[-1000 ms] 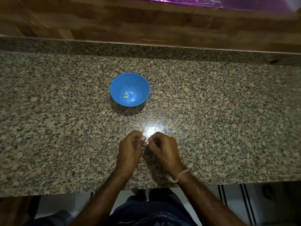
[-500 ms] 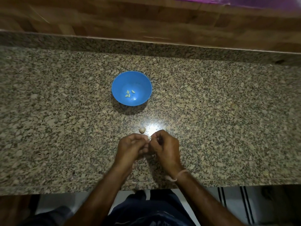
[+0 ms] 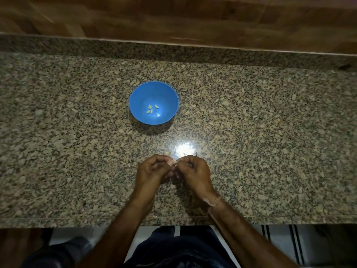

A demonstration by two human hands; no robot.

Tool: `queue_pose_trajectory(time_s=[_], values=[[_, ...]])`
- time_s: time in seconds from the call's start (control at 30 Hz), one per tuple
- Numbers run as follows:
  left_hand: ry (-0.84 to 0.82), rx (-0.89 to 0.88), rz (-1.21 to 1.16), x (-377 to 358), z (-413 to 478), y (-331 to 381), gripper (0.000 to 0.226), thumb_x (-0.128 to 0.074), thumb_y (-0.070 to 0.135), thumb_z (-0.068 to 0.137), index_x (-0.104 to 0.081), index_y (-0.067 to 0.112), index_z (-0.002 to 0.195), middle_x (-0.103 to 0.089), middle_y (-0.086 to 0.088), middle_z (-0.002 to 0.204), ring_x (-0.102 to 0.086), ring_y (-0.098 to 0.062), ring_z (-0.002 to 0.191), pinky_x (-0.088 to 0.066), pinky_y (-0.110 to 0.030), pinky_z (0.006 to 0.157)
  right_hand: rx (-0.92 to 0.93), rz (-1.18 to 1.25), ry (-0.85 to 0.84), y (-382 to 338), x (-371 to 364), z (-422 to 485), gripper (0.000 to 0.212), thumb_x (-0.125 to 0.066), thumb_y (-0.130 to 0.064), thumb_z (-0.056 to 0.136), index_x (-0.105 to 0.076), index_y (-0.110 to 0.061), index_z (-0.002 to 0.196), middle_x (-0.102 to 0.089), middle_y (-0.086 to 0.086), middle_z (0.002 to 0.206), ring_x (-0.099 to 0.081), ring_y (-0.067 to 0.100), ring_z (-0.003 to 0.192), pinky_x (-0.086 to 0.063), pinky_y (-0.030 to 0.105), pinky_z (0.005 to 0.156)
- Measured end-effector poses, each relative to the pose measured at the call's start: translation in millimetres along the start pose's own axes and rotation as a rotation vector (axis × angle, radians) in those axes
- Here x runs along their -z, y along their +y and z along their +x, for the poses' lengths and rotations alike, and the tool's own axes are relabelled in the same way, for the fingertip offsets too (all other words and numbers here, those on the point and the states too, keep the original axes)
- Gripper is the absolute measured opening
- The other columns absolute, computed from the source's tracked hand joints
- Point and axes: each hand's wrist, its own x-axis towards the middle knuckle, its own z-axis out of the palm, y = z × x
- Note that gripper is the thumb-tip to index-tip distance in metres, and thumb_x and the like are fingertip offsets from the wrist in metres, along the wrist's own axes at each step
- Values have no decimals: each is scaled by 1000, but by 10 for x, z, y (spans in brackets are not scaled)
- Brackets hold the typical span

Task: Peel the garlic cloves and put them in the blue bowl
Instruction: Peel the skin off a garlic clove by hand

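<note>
At the near edge of the bench (image 3: 270, 151), I have both hands drawn together just short of a bright patch of glare. The left hand (image 3: 152, 171) and the right hand (image 3: 193, 171) each have their fingers curled, and their fingertips pinch one small garlic clove (image 3: 173, 162) between them, held just above the stone. Only a pale sliver of it shows, so I cannot tell how much skin is on it.

I judge the step to be the peeling of this clove, with the drop into the bowl not yet begun. The next move calls for one hand to hold the clove fast while the other's nails strip the skin away. The bare clove then has to be carried forward and a little left to the blue bowl (image 3: 135, 105), which stands well apart from the hands.

By my count there is one bowl, with four peeled cloves (image 3: 151, 110) lying close together on its floor. One clove is in the fingers, and one loose clove (image 3: 166, 153) sits on the bench just beyond the left hand — unpeeled, by its dull look. That makes six cloves that I can see.
</note>
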Motion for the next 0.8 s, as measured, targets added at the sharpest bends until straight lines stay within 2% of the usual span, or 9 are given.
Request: queue_pose_trajectory(time_s=[0.1, 0.2, 0.27, 0.33, 0.47, 0.6, 0.67, 0.73, 0.8], values=[[-6, 46, -79, -56, -11, 7, 3, -73, 9, 94, -73, 8, 97, -78, -19, 98, -72, -29, 88, -58, -42, 87, -11, 48, -1, 16, 25, -18, 11, -70, -18, 90, -72, -13, 80, -74, 10, 72, -70, 33, 67, -60, 67, 75], [17, -59, 145, -88, -5, 13, 10, -75, 8, 93, -78, 16, 87, -78, -9, 89, -71, -26, 80, -57, -38, 74, 203, -218, 53, 67, 92, -41, 7, -70, -24, 91, -69, -21, 85, -75, 0, 75, -75, 21, 72, -62, 47, 68], [19, 2, 112, -106, 23, -3, 14, -73, 6, 92, -80, 13, 83, -74, -17, 84, -61, -29, 75, -51, -38, 70, 269, -324, 66, 93, 121, -34, 8, -69, -24, 93, -67, -24, 85, -74, -4, 75, -74, 15, 71, -60, 43, 64], [24, 46, 44, -128, 10, 6, 13, -73, 5, 92, -81, 12, 84, -70, -19, 81, -56, -28, 76, -47, -37, 70, 163, -222, 73, 90, 133, -9, 6, -71, -20, 93, -71, -21, 87, -76, 0, 78, -76, 19, 74, -63, 45, 69], [61, -94, 147, -134, 1, -57, 11, -78, 9, 90, -82, 18, 87, -79, -5, 85, -69, -21, 77, -56, -34, 72, 32, -97, 67, 64, 117, 0, 5, -74, -14, 93, -75, -11, 89, -78, 7, 81, -77, 27, 78, -64, 48, 77], [60, 36, -43, -130, 8, -115, 7, -77, 10, 91, -82, 14, 92, -78, -13, 91, -67, -28, 84, -53, -42, 81, -78, -5, 17, 76, 115, -1, 17, -72, -24, 85, -74, -8, 88, -77, 13, 77, -76, 33, 73, -62, 59, 76], [63, 81, -48, -134, 20, -118, 7, -76, 8, 90, -82, 12, 91, -78, -14, 91, -71, -25, 84, -57, -37, 78, 55, -109, 37, 100, 100, -25, 11, -71, -24, 89, -72, -13, 87, -76, 7, 77, -75, 26, 73, -63, 49, 74], [38, 282, -235, -139, 44, -127, 4, -77, 9, 86, -80, 10, 87, -76, -12, 85, -70, -19, 75, -57, -27, 65, 299, -331, 81, 99, 110, -63, 9, -69, -18, 94, -66, -19, 85, -71, -1, 75, -68, 15, 69, -56, 33, 63], [39, 414, -394, -142, 61, -152, 4, -74, 10, 86, -76, 7, 88, -74, -12, 85, -70, -15, 69, -57, -24, 60, 311, -361, 88, 104, 116, -71, 11, -69, -15, 94, -66, -19, 85, -70, -3, 74, -67, 10, 68, -52, 25, 62]])
